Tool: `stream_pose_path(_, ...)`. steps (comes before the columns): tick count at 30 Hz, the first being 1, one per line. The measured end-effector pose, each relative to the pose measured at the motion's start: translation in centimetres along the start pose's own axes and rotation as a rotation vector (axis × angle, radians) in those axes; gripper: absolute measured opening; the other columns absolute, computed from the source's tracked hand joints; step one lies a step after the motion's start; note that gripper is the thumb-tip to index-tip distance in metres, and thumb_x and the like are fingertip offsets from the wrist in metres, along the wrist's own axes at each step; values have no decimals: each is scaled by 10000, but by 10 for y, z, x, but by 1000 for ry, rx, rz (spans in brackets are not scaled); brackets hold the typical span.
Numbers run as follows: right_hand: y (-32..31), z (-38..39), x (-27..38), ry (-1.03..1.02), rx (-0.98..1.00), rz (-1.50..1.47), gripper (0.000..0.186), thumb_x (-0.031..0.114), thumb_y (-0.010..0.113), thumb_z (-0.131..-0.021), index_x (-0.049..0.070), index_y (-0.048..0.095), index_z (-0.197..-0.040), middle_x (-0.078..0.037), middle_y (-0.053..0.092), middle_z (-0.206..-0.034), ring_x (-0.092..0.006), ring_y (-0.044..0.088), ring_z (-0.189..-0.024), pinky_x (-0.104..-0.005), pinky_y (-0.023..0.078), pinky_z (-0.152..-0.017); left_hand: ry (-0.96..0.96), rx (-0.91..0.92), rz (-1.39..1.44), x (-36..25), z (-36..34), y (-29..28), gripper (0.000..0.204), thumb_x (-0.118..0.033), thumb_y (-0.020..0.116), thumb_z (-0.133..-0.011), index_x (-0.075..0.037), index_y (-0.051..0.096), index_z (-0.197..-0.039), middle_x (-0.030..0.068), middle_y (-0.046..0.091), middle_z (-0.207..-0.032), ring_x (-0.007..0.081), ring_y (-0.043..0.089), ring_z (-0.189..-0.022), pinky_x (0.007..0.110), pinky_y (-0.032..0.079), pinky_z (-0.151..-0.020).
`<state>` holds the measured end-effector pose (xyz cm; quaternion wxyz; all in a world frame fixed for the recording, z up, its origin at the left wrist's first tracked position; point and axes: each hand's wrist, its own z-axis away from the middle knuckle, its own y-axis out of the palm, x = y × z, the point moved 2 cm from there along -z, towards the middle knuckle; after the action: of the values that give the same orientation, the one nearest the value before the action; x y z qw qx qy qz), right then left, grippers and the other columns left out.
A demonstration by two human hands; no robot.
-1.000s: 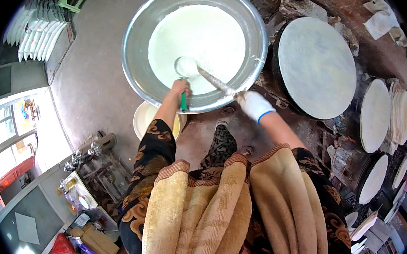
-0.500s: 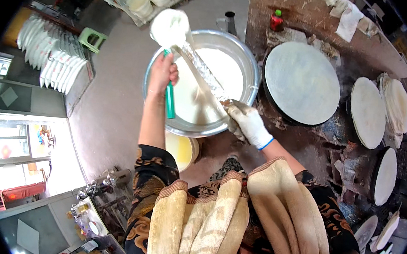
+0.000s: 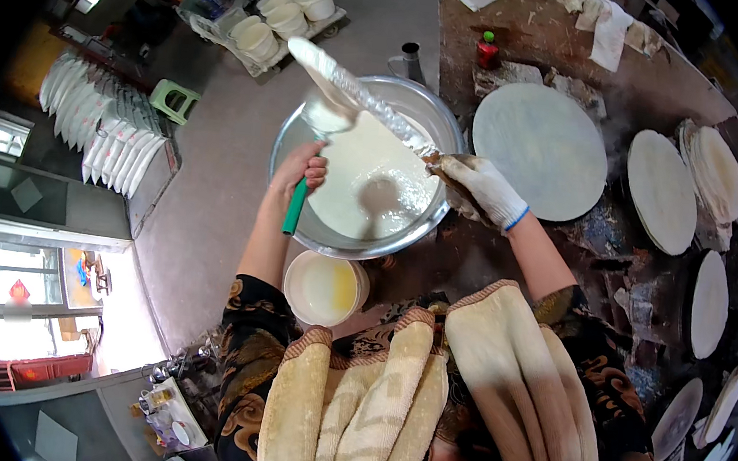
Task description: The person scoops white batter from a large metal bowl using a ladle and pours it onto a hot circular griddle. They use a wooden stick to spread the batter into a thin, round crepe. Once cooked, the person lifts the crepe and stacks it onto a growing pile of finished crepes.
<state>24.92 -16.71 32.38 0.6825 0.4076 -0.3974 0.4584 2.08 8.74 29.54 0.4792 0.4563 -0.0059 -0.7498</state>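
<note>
A wide metal basin [image 3: 349, 253] holds thick white batter [image 3: 352, 171]. My bare left hand [image 3: 301, 169], at the basin's left side, is closed around the green handle of a scraper [image 3: 294, 210]. The scraper's white-smeared end lies beside a long tool [image 3: 360, 96] with a silvery, foil-like shaft and a pale, coated head; whether they touch I cannot tell. My right hand [image 3: 484, 188], in a stained white glove with a blue cuff, grips the near end of that tool over the basin's right rim. The tool slants across the basin, its head past the far-left rim.
A white bucket [image 3: 310, 291] with yellowish liquid stands just below the basin. Large round griddles [image 3: 541, 149] line the right side. Behind the basin are a metal jug [image 3: 410, 61] and a red bottle with a green cap [image 3: 487, 51]. White sacks [image 3: 119, 149] are stacked at left.
The long tool's head has turned from showing its broad white face to a narrower edge. My left hand and the scraper have come lower; my right hand has shifted right. The view has shifted slightly.
</note>
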Motion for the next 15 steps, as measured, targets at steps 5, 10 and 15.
stream_pose_path(5, -49, -17, -111, 353, -33, 74, 401, 450, 513, -929, 73, 652, -918, -26, 563, -586, -99, 452, -401, -242, 323, -350, -338, 374, 658, 43, -54, -2, 360, -250, 404, -1008, -80, 376, -692, -15, 336, -508, 82, 332, -375, 219, 335, -347)
stream_pose_path(10, -77, 16, -103, 370, -44, 98, 402, 487, 491, -923, 130, 672, -962, 0, 513, -553, -74, 387, -369, -232, 291, -330, -216, 255, 573, 27, -50, 7, 268, -232, 431, -1003, -91, 408, -777, -30, 369, -558, 56, 339, -393, 203, 313, -331)
stream_pose_path(15, -108, 44, -25, 126, -70, 149, 438, 446, 512, -926, 40, 650, -1017, -29, 537, -560, -88, 429, -362, -228, 317, -329, 338, 2, -161, -42, 42, 69, 134, -238, 482, -982, -116, 451, -933, -53, 353, -560, 31, 327, -378, 184, 278, -301)
